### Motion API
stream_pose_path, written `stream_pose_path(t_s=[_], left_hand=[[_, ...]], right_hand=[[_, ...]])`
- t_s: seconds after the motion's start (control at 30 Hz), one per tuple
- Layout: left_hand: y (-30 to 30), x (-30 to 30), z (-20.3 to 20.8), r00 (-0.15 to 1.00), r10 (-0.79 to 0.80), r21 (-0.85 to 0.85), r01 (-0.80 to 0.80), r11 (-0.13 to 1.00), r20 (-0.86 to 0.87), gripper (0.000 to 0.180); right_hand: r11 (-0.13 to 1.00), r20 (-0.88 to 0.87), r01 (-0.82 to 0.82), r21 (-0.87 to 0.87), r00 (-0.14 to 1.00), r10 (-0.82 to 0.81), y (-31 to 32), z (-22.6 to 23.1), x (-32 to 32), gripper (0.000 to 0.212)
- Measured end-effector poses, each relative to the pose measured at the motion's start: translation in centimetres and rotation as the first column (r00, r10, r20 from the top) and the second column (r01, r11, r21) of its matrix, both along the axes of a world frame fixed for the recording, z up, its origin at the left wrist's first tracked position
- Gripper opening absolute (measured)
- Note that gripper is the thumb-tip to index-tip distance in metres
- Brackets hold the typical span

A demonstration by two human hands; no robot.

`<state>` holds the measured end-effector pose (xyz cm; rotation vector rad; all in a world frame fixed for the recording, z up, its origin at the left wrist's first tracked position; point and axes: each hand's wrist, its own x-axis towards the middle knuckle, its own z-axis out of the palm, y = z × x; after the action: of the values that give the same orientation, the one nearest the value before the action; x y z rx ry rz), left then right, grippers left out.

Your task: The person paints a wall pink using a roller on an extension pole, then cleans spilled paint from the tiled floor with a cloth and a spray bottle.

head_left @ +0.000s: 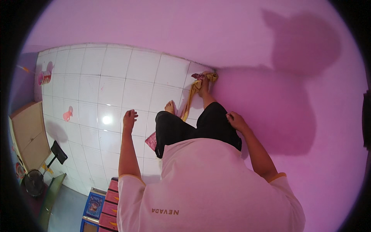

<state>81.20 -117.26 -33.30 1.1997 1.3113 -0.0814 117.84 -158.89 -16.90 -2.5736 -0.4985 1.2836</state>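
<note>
My left hand (pixel 130 116) hangs over the tiled floor with its fingers loosely bent and a little apart, holding nothing. Beside my right thigh, near the pink wall, my right hand (pixel 235 119) is also empty, its fingers slightly bent and apart. Under my right foot a yellowish-brown cloth (pixel 194 88) lies bunched in the corner, with a purple patterned part (pixel 198 76) next to it; one strip trails back toward my legs. A pink patterned piece of cloth (pixel 151 141) shows partly from behind my black shorts.
White floor tiles (pixel 112 62) meet the pink wall (pixel 247 34) ahead and to the right. Left on the floor are a pink bucket (pixel 44 78) and a small pink item (pixel 68 114). A wooden cabinet (pixel 33 133), a black-handled pan (pixel 34 181) and pink drawers (pixel 108 208) stand lower left.
</note>
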Motion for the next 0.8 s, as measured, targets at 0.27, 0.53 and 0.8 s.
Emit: stream_pose_path(t_s=[0.27, 0.53, 0.8], left_hand=[[-9.6, -14.2, -4.1, 0.980, 0.106, -0.223, -0.142, 0.964, -0.167, 0.037], [-16.9, -18.2, -5.4, 0.914, -0.004, -0.356, -0.155, 0.921, -0.406, 0.039], [-2.6, -9.6, -10.0, 0.976, -0.107, -0.043, 0.101, 0.994, -0.188, 0.040]], right_hand=[[0.984, -0.044, -0.176, -0.002, 0.983, 0.176, 2.3, 2.8, -1.8, 0.026], [0.992, 0.025, -0.124, 0.031, 0.992, 0.123, 4.5, 1.6, 0.5, 0.027], [0.995, 0.032, -0.079, 0.059, 0.997, 0.077, 2.0, -1.4, -0.6, 0.029]])
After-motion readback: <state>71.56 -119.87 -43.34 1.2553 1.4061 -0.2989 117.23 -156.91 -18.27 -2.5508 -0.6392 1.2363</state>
